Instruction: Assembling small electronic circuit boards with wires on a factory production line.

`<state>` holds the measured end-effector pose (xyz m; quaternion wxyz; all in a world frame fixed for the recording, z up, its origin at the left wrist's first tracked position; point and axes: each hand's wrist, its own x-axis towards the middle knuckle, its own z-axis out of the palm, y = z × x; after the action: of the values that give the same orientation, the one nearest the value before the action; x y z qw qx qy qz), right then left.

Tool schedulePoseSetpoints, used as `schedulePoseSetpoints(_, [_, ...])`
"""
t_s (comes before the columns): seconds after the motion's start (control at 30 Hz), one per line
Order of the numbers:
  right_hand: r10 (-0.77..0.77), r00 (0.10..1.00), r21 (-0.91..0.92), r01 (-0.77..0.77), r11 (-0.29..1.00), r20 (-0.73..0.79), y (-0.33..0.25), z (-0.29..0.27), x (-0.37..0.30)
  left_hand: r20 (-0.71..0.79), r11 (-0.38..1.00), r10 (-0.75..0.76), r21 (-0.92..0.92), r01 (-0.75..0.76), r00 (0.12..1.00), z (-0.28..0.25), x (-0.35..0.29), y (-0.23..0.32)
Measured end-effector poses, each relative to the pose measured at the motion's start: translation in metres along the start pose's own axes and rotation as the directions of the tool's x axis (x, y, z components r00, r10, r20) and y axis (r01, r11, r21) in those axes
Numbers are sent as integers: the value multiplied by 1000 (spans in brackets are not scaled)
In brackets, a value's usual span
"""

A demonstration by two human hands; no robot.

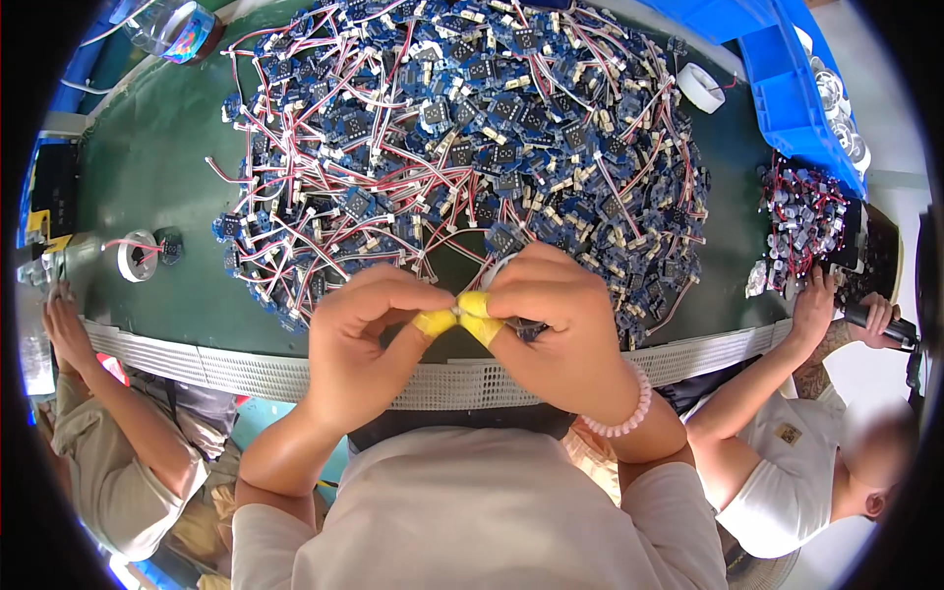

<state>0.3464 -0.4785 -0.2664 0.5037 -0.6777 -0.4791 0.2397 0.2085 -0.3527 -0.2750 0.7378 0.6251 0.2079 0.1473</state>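
Note:
My left hand (359,339) and my right hand (560,324) meet above the table's near edge, thumbs and forefingers pinched tip to tip. Yellow coverings wrap several of these fingertips. A tiny pale spot shows where the tips meet; what is pinched there is too small and too hidden to name. Part of a white rounded thing (500,267) shows behind my right fingers. Just beyond both hands spreads a big heap of small blue circuit boards (472,108), mixed with red-and-white wire leads (374,177) that end in white connectors.
The green tabletop (138,197) has a white perforated edging (265,376). White rings (138,257) (700,88) lie on both sides. Blue bins (787,88) and a smaller parts heap (801,216) stand right. A bottle (172,29) is far left. People work on both sides.

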Motion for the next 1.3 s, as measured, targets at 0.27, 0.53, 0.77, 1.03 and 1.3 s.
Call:
schedulePoseSetpoints(0.27, [-78,982,-5,79,997,-170,-6,6,7,-113,943,253,248,-220,961,4,16,9])
schedulePoseSetpoints(0.53, [-64,959,-142,25,990,-278,-7,16,1,-99,999,23,35,-19,995,6,13,7])
schedulePoseSetpoints(0.77, [19,962,167,28,986,-272,-5,27,-3,-204,880,396,365,-306,895,14,16,-1])
schedulePoseSetpoints(1.03, [22,983,209,16,978,-181,1,11,13,-111,957,224,211,-197,968,-3,28,12])
schedulePoseSetpoints(1.3, [-239,947,-606,320,728,212,5,-1,-8,-240,979,203,46,-198,949,-35,34,35])
